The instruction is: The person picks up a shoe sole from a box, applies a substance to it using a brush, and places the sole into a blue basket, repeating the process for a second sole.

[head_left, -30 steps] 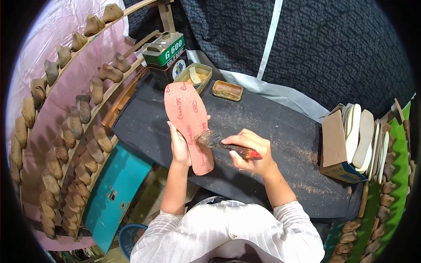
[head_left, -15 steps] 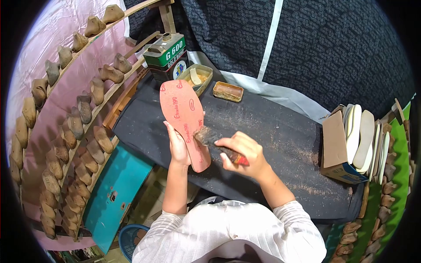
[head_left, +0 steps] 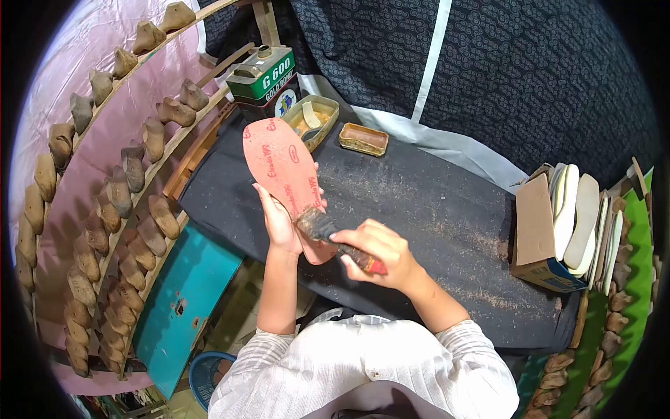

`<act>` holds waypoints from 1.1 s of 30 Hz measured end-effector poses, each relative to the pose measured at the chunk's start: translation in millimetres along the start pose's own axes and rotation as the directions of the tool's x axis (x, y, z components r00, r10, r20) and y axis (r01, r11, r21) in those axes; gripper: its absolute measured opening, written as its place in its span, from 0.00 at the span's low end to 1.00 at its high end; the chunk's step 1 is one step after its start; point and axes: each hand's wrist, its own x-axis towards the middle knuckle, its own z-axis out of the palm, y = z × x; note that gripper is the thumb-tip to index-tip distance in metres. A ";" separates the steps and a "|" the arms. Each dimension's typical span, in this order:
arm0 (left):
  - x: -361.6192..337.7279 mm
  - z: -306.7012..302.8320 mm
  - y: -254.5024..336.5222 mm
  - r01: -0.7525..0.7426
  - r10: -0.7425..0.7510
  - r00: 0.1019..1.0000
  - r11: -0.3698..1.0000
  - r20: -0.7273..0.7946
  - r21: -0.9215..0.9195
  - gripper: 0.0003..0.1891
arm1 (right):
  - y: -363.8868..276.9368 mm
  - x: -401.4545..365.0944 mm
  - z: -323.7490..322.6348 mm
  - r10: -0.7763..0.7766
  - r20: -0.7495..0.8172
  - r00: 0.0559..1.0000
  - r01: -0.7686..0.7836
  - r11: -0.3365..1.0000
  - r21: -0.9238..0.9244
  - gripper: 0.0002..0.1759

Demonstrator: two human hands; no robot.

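One sole [head_left: 279, 164] fills our left hand [head_left: 281, 229]; our right hand [head_left: 382, 253] grips the brush [head_left: 319, 228] against it, apparently brushing; another stroke wants steadiness.

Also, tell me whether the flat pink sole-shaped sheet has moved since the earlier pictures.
Yes: the pink sheet has shifted left and slightly forward, its wide end now nearer the green and black metal can.
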 end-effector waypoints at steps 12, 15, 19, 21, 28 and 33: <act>-5.3 -12.0 4.6 0.059 -0.061 0.998 0.997 -0.034 -0.049 0.34 | 89.9 26.0 -32.5 0.402 -0.339 0.851 -0.400 0.913 0.078 0.10; -12.3 -9.9 2.6 0.078 -0.080 0.996 0.995 -0.039 -0.058 0.33 | 143.3 39.6 -32.3 0.467 -0.405 0.786 -0.550 0.828 -0.114 0.10; -19.9 -6.2 4.5 0.062 -0.052 0.989 0.996 -0.140 0.068 0.31 | 217.5 40.2 -17.4 0.400 -0.384 0.832 -0.500 0.842 -0.204 0.11; -22.1 -7.9 6.9 0.050 -0.038 0.995 0.991 -0.090 0.128 0.32 | 235.3 41.9 -15.3 0.391 -0.376 0.840 -0.488 0.848 -0.206 0.12; -24.7 -5.7 15.1 -0.006 0.009 0.999 0.998 -0.042 0.067 0.32 | 263.5 43.1 -17.2 0.405 -0.301 0.864 -0.490 0.813 -0.313 0.13; -19.6 -10.3 11.6 0.026 -0.023 0.996 0.999 -0.092 0.035 0.33 | 234.3 44.4 -23.4 0.350 -0.293 0.890 -0.437 0.836 -0.331 0.11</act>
